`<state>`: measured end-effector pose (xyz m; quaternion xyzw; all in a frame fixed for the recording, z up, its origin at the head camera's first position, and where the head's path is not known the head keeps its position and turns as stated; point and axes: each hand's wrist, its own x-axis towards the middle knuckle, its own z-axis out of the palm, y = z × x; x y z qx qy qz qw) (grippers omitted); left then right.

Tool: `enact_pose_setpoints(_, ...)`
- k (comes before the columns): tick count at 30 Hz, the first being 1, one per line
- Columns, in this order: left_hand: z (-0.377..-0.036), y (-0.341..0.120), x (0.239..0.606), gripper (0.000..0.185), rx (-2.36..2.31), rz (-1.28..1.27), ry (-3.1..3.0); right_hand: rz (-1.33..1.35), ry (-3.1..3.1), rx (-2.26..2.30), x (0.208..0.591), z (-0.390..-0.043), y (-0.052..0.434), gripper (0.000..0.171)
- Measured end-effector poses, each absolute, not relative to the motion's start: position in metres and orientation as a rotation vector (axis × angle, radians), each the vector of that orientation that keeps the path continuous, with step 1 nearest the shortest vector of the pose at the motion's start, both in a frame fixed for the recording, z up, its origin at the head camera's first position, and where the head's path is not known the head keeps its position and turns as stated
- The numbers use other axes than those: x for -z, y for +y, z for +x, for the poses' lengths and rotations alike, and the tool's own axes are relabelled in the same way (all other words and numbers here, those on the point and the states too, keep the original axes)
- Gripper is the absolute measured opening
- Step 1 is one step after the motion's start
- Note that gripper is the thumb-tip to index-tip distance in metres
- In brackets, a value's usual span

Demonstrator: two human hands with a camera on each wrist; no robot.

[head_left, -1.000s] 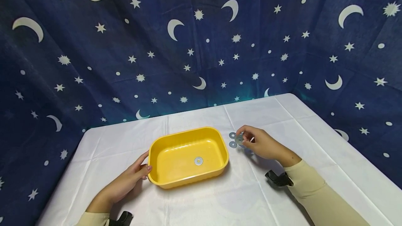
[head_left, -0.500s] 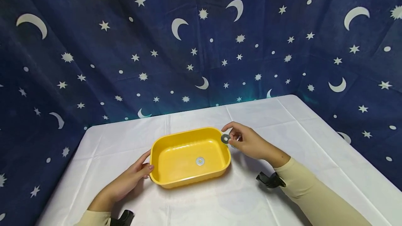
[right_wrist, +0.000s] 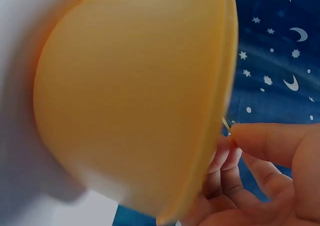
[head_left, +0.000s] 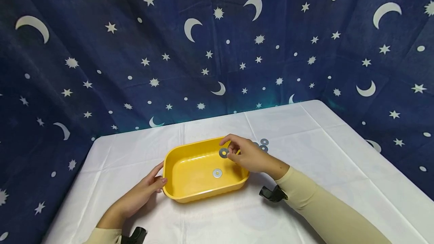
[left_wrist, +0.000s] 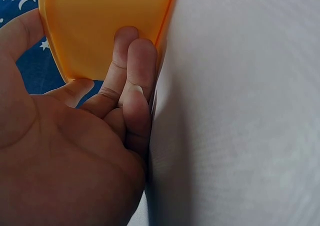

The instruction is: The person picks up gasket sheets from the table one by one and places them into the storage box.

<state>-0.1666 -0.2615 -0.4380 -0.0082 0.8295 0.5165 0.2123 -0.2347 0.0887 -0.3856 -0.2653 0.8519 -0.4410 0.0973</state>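
Observation:
A yellow rectangular tub (head_left: 203,192) stands on the white cloth. My left hand (head_left: 139,195) grips its left end, thumb at the rim and fingers against the outer wall; the left wrist view shows those fingers (left_wrist: 141,65) touching the plastic. Over the tub's right part, my right hand (head_left: 249,156) pinches a grey flat washer (head_left: 220,153) between thumb and fingers, above the floor. In the right wrist view the washer (right_wrist: 227,125) appears only as a thin edge. A lighter washer (head_left: 214,173) lies flat on the tub's floor.
Several more washers (head_left: 263,148) lie on the cloth behind my right hand, some partly hidden by it. The white-covered table (head_left: 325,195) extends to both sides. A dark blue curtain (head_left: 190,59) with moons and stars hangs behind it.
My right hand has lifted a washer from the group on the cloth and carried it left over the tub's rim. The left hand keeps its hold on the tub's end.

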Motion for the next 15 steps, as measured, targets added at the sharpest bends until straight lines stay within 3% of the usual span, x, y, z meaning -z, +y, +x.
enact_pose_setpoints(15, -0.165, -0.262, 0.438, 0.070, -1.443, -0.002, 2.302, -0.887, 2.437, 1.319, 0.409, -0.233, 0.059, 0.030)
